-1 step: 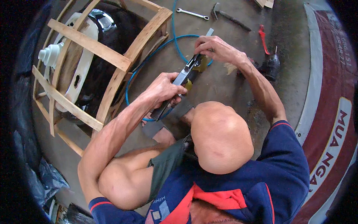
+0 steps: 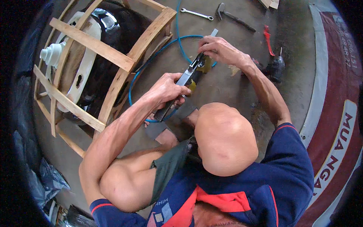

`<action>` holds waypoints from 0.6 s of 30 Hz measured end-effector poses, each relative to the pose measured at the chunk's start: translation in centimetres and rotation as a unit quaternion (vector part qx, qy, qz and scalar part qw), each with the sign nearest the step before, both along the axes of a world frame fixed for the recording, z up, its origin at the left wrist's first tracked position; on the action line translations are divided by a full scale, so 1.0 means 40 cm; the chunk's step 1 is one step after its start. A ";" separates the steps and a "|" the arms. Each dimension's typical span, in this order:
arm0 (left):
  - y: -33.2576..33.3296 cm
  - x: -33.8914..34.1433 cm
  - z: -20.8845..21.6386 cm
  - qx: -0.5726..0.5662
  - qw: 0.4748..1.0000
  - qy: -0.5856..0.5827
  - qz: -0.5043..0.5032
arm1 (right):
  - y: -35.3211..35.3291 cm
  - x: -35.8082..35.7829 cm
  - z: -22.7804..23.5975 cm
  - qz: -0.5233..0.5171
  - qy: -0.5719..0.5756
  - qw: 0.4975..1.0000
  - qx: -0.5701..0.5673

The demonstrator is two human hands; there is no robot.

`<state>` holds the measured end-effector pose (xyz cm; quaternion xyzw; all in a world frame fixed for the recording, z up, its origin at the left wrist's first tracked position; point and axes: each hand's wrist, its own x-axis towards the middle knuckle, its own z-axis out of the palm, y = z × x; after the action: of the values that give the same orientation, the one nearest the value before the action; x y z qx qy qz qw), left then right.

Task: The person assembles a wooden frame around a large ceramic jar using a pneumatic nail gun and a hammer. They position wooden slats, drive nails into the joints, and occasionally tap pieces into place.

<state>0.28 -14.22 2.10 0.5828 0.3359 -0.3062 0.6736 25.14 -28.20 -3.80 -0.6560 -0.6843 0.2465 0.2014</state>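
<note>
- Locating the tool first: I see a power tool that looks like an air nailer, with a silver rail (image 2: pixel 184 78) and a yellow body (image 2: pixel 207 65), held slantwise in the air between both hands, above the floor.
- Left hand (image 2: pixel 168 89): clamped around the lower part of the rail, thumb on top.
- Right hand (image 2: pixel 219 49): fingers bent together at the far end, beside a protruding silver strip (image 2: pixel 214 33). I cannot tell whether they pinch it.
- Caution, pinching: should the rail slide suddenly, fingers near its edges could be caught.
- Caution, dropping: if the left grip loosens, the tool could tip toward the foot (image 2: pixel 166 138) below.
- Caution, snagging: the blue hose (image 2: pixel 181 38) loops around the work area and could pull the tool aside. I cannot confirm its connection.
- Obstruction, left: a wooden crate frame (image 2: pixel 117 90) around a glossy black object (image 2: pixel 126 28) limits the left elbow's swing.
- Obstruction, near: the right knee (image 2: pixel 226 140) hides part of the floor from me.
- Outer area: wrench (image 2: pixel 196 14) and hammer (image 2: pixel 236 20) lie beyond the hands; a black drill (image 2: pixel 276 68) lies right, near a maroon banner (image 2: pixel 332 75).
</note>
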 end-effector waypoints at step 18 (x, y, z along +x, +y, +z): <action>-0.037 -0.004 -0.102 0.106 0.992 -0.063 -0.016 | 0.167 -0.284 0.336 -0.144 0.148 0.948 0.243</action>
<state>0.11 -15.69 -1.98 0.6744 0.3140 -0.2422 0.6228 13.77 -21.51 9.65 -0.6352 -0.5839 0.1356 0.4871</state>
